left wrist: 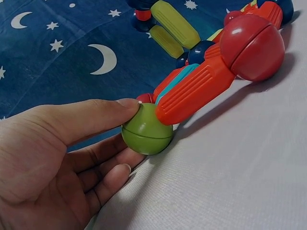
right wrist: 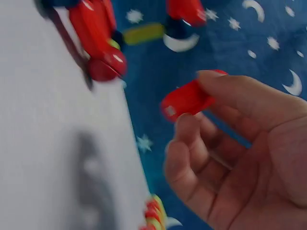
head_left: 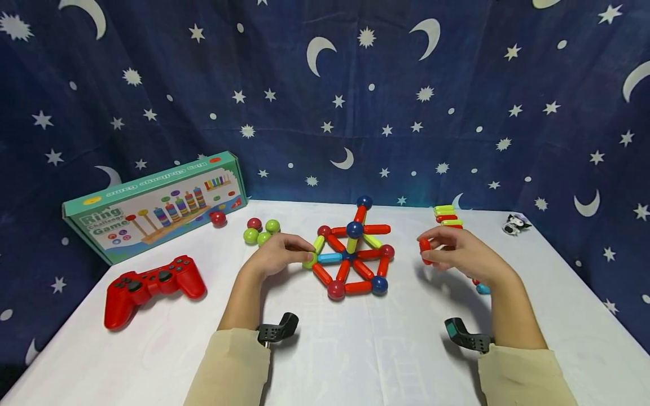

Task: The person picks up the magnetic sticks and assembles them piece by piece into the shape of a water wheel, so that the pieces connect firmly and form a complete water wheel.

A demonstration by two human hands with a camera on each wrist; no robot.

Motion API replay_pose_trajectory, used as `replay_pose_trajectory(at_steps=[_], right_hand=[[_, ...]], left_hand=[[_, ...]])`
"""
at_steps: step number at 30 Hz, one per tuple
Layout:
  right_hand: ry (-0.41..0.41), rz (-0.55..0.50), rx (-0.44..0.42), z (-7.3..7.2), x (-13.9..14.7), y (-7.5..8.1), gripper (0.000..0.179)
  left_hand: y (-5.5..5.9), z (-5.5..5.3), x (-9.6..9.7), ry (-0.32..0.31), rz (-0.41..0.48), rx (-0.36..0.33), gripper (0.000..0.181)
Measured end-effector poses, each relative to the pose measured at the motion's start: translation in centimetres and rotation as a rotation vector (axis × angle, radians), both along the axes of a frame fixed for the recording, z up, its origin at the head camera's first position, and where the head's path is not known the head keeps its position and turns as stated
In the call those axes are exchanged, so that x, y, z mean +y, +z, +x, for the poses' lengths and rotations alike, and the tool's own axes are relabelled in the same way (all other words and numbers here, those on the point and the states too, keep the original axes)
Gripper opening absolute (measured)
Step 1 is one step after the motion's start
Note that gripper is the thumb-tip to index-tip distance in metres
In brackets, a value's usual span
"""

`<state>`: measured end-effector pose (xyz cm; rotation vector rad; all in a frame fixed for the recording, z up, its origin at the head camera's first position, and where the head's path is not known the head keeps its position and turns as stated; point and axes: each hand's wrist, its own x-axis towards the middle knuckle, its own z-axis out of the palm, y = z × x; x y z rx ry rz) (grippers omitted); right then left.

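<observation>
A ball-and-rod structure (head_left: pixel 358 287) of red, yellow and light blue rods joined by coloured balls stands on the white table. At its left corner my left hand (head_left: pixel 271 256) pinches a green ball (left wrist: pixel 146 139) between thumb and fingers; a red rod (left wrist: pixel 196 91) leads from that ball to a red ball (left wrist: pixel 254 48). Atop an upright yellow rod sits a dark blue ball (head_left: pixel 354 229), with red rods reaching out from it. To the right of the structure, my right hand (head_left: pixel 464 254) holds a short red rod (right wrist: pixel 189 99) above the table, apart from the structure.
Loose green and red balls (head_left: pixel 251 236) lie behind my left hand. A red game controller (head_left: pixel 154 287) and a Ring Challenge Game box (head_left: pixel 157 208) are at left. Yellow and red rods (head_left: pixel 446 217) lie behind my right hand, near a small black-and-white figure (head_left: pixel 515 224).
</observation>
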<state>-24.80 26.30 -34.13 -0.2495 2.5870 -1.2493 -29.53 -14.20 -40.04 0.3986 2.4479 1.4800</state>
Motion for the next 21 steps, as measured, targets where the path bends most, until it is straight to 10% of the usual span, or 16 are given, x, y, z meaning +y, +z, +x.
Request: replay_pose_trajectory(at_steps=[21], right_hand=[[-0.064,-0.074,0.031,-4.0,-5.2,-2.5,0.046]], left_hand=[[0.0,0.0,0.1,0.044,-0.002,-0.024,0.021]])
